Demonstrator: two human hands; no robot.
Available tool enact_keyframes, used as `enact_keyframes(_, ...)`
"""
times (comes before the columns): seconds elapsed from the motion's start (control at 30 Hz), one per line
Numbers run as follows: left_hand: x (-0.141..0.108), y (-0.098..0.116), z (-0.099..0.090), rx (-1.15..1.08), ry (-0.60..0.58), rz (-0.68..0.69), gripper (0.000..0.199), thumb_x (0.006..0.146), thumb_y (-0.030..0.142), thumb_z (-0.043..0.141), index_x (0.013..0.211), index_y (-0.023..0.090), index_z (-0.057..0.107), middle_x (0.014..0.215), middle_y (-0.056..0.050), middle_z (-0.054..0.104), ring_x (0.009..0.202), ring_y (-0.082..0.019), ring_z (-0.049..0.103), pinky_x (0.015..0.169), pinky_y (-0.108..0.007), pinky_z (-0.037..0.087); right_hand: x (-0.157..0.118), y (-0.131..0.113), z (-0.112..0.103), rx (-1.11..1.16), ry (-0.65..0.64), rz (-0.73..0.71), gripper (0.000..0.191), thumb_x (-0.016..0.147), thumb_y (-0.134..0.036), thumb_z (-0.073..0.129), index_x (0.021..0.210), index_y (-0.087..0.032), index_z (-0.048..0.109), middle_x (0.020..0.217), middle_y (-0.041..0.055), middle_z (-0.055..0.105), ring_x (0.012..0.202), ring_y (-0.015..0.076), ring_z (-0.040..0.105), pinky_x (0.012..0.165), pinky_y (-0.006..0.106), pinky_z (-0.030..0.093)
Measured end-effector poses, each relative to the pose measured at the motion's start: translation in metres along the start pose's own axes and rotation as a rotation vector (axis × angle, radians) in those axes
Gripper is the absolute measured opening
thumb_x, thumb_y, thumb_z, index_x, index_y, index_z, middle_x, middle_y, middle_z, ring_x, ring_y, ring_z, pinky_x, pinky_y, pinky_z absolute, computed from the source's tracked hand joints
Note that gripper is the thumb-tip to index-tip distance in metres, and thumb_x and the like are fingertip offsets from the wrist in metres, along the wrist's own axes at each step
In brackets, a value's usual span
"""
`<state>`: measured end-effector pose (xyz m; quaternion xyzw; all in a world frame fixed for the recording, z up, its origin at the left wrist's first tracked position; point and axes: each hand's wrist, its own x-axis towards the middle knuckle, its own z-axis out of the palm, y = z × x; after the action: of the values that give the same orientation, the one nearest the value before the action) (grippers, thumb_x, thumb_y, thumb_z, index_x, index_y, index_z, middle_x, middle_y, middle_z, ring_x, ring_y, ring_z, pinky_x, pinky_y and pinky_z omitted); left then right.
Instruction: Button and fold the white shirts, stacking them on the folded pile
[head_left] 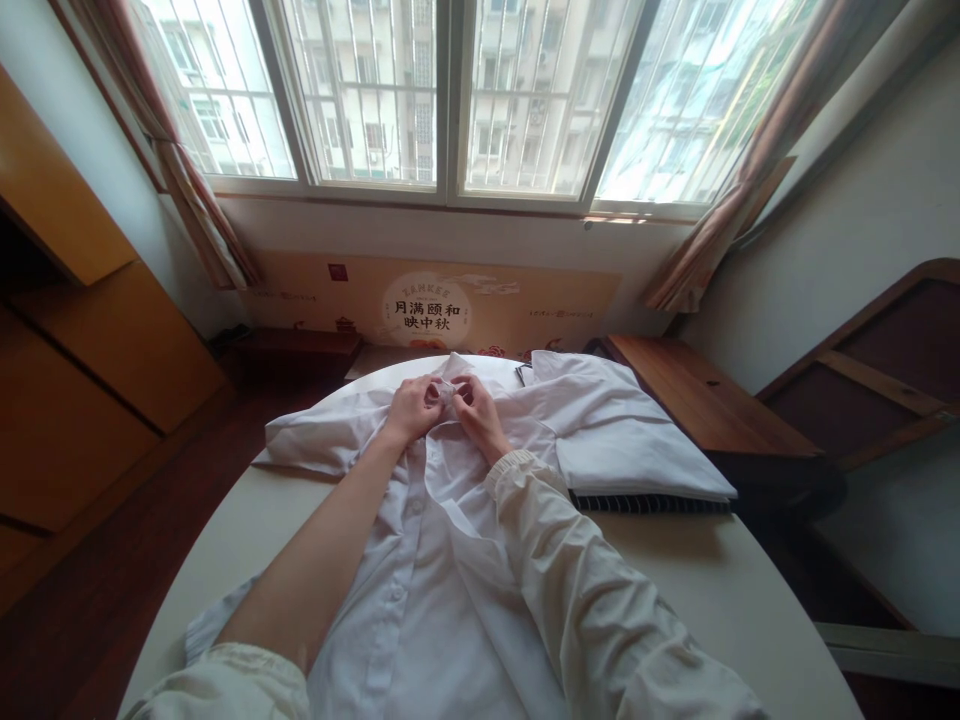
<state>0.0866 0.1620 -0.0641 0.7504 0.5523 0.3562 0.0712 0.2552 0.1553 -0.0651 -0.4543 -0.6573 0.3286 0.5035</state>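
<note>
A white button-up shirt [469, 560] lies spread over a round white table [247, 535], its collar end away from me. Both hands meet near the collar. My left hand [414, 408] pinches the shirt's fabric on the left of the front opening. Close beside it, my right hand [477, 410] pinches the fabric from the right, fingertips almost touching the left ones. Whether a button sits between the fingers is too small to tell. Below the hands, the button strip runs down toward me, and a loose front edge curves to its right.
A dark spiral-bound notebook [652, 502] lies under the shirt's right sleeve. Beyond the table are a wooden desk [720, 395], a printed cardboard panel [502, 300] and barred windows [442, 100]. Wooden cabinets [82, 400] stand at the left.
</note>
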Motion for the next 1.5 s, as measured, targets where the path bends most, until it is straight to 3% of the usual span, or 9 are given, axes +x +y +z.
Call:
enact_keyframes(0.17,-0.006,0.006,-0.007,0.143,-0.107,0.093,0.023,0.089,0.042,0.073,0.106,0.03,0.083,0.112,-0.008,0.072,0.113,-0.033,0.058,0.104,-0.047,0.048,-0.001,-0.001,-0.004,-0.123,0.103,0.064,0.03,0.092,-0.029,0.04,0.11,-0.024,0.064,0.078,-0.0017,0.063,0.069,0.019,0.058,0.068,0.028,0.046)
enact_keyframes(0.4,-0.003,0.001,-0.003,0.012,-0.031,0.174,0.015,0.091,0.038,0.071,0.094,0.025,0.077,0.121,-0.007,0.072,0.119,-0.03,0.059,0.11,-0.046,0.046,0.001,0.001,-0.004,-0.202,0.136,-0.005,0.033,0.101,-0.028,0.033,0.115,-0.023,0.062,0.093,0.003,0.071,0.081,0.0216,0.064,0.082,0.031,0.047)
enact_keyframes(0.5,0.0,-0.003,-0.002,-0.153,0.07,0.061,0.014,0.093,0.034,0.063,0.095,0.023,0.072,0.11,-0.007,0.074,0.112,-0.025,0.064,0.104,-0.038,0.051,0.0,0.0,-0.003,-0.198,0.109,-0.026,0.036,0.105,-0.033,0.032,0.124,-0.022,0.061,0.084,0.0018,0.068,0.074,0.0212,0.062,0.079,0.031,0.048)
enact_keyframes(0.63,0.003,-0.007,0.0,-0.316,0.107,-0.145,0.018,0.094,0.039,0.057,0.089,0.022,0.062,0.084,-0.001,0.068,0.081,-0.018,0.063,0.077,-0.03,0.053,0.0,0.001,0.0,-0.166,0.063,-0.084,0.037,0.105,-0.034,0.039,0.127,-0.02,0.065,0.093,0.0041,0.071,0.079,0.0201,0.064,0.082,0.03,0.05)
enact_keyframes(0.8,0.004,-0.01,0.0,-0.338,0.101,-0.129,0.017,0.091,0.04,0.06,0.09,0.022,0.062,0.085,-0.001,0.069,0.079,-0.017,0.062,0.074,-0.027,0.05,0.001,0.003,0.001,-0.266,0.049,-0.098,0.034,0.093,-0.028,0.057,0.122,-0.02,0.072,0.078,-0.0007,0.063,0.072,0.0184,0.059,0.077,0.03,0.049)
enact_keyframes(1.03,0.005,-0.012,0.001,-0.334,0.048,-0.125,0.022,0.088,0.041,0.065,0.091,0.021,0.074,0.086,-0.004,0.073,0.083,-0.021,0.065,0.076,-0.03,0.05,0.003,0.008,0.001,-0.243,0.176,-0.083,0.02,0.092,-0.028,0.06,0.101,-0.022,0.077,0.092,0.0026,0.066,0.072,0.0166,0.06,0.075,0.031,0.051)
enact_keyframes(1.23,0.004,-0.013,0.004,-0.375,0.079,-0.14,0.029,0.085,0.051,0.073,0.087,0.022,0.075,0.084,-0.004,0.075,0.079,-0.021,0.065,0.073,-0.029,0.049,0.002,0.004,0.0,-0.198,0.297,-0.071,0.018,0.097,-0.036,0.057,0.101,-0.021,0.065,0.105,0.0059,0.072,0.068,0.0163,0.061,0.072,0.032,0.051)
enact_keyframes(1.33,0.004,-0.014,0.004,-0.428,0.084,-0.153,0.033,0.086,0.054,0.073,0.086,0.021,0.074,0.082,-0.003,0.074,0.076,-0.02,0.064,0.071,-0.029,0.048,0.0,0.0,0.002,-0.148,0.193,-0.147,0.015,0.098,-0.036,0.056,0.101,-0.022,0.063,0.114,0.0061,0.074,0.07,0.0155,0.063,0.072,0.032,0.052)
enact_keyframes(1.5,0.003,-0.014,0.004,-0.516,0.091,-0.157,0.03,0.083,0.05,0.076,0.088,0.02,0.076,0.083,-0.004,0.075,0.078,-0.02,0.065,0.073,-0.029,0.049,-0.001,-0.001,0.004,-0.135,0.088,-0.23,0.012,0.096,-0.031,0.059,0.099,-0.022,0.066,0.097,0.0032,0.073,0.072,0.0168,0.063,0.074,0.031,0.053)
